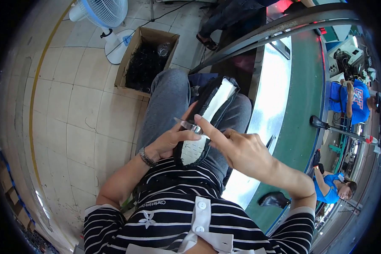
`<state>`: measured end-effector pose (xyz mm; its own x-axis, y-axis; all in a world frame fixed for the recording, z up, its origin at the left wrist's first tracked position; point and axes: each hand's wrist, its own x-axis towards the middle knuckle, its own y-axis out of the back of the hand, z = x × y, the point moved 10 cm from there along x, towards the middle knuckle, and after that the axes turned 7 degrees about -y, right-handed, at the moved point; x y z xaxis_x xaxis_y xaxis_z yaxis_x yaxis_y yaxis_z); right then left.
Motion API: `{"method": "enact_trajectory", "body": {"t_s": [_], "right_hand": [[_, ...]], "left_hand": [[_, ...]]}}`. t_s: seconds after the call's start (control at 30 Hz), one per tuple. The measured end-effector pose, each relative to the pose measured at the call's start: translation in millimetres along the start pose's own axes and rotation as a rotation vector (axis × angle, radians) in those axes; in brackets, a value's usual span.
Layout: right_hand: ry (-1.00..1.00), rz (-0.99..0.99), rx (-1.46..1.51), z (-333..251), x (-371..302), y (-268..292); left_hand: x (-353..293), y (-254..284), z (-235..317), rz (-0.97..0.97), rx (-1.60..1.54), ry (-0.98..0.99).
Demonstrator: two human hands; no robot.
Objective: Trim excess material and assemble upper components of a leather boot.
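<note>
A black shoe upper (203, 103) with a pale sole side facing up lies lengthwise across my lap. My left hand (171, 139) is closed round its left side, with the thumb over the pale underside. Above the middle of the shoe, my right hand (241, 150) grips a short, shiny metal blade (187, 125), its index finger stretched along it. The blade's tip points left, past the shoe's edge, close to my left thumb. My right fingers partly hide the handle end. Small stitch-like marks show on the pale underside near me.
Ahead on the left, a cardboard box (133, 46) holds black scraps, beside a standing fan (106, 10). To my right run a shiny metal ledge (269, 101) and a green conveyor belt (302, 80) carrying black shoes (274, 199). A metal rail (275, 31) crosses ahead. Co-workers (360, 101) in blue are beyond.
</note>
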<state>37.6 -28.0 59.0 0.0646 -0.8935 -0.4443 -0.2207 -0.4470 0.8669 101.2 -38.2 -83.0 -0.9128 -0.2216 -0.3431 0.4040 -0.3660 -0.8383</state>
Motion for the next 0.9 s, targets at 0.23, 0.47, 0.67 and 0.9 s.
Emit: {"method": "enact_trajectory", "body": {"t_s": [0.23, 0.47, 0.67, 0.9], "right_hand": [[-0.03, -0.026, -0.002, 3.8, 5.5, -17.0], [-0.014, 0.126, 0.132, 3.8, 3.7, -6.2], [-0.031, 0.093, 0.078, 4.3, 1.8, 4.2], [-0.168, -0.04, 0.098, 25.3, 6.3, -1.1]], "left_hand": [[3.0, 4.1, -6.3, -0.019, 0.042, 0.102], [2.7, 8.6, -9.6, 0.008, 0.084, 0.127], [0.4, 4.2, -2.2, -0.007, 0.062, 0.056], [-1.1, 7.3, -3.1, -0.093, -0.017, -0.058]]}}
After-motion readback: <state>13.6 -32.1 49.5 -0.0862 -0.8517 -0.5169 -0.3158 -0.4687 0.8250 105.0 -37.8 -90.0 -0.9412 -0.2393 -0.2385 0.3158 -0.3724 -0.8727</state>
